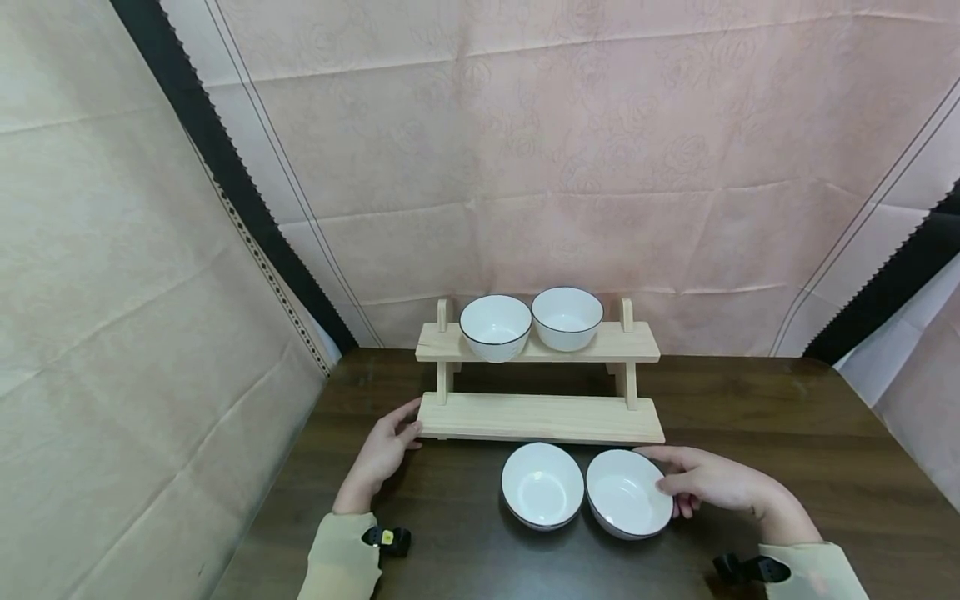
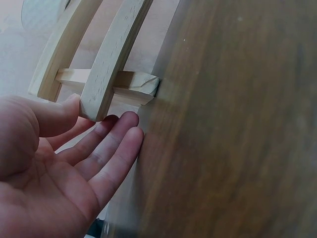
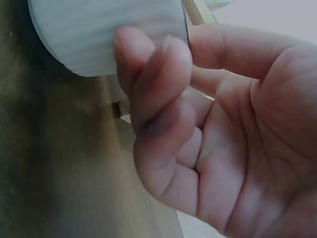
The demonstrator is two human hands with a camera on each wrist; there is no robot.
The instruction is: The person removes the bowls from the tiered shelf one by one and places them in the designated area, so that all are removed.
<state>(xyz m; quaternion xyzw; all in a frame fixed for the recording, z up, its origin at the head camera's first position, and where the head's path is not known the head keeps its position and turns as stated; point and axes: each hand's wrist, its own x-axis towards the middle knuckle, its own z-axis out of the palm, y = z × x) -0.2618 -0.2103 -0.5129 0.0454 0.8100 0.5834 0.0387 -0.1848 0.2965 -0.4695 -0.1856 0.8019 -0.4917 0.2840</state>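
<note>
Most of the upper frame is filled by pale cloth (image 1: 585,150); below it, a dark table (image 1: 457,542) is seen. At centre, the wooden stand (image 1: 525,417) is set with its long axis left to right, its left end touched by the left hand (image 1: 384,450), fingers loosely extended. At lower centre, the right front bowl (image 1: 628,492), mouth upward, is pinched by the right hand (image 1: 708,479) and flanked by the left front bowl (image 1: 542,485). Folded fingers are better shown in the right wrist view; a foot (image 2: 136,88) beneath the lower board, in the left.
</note>
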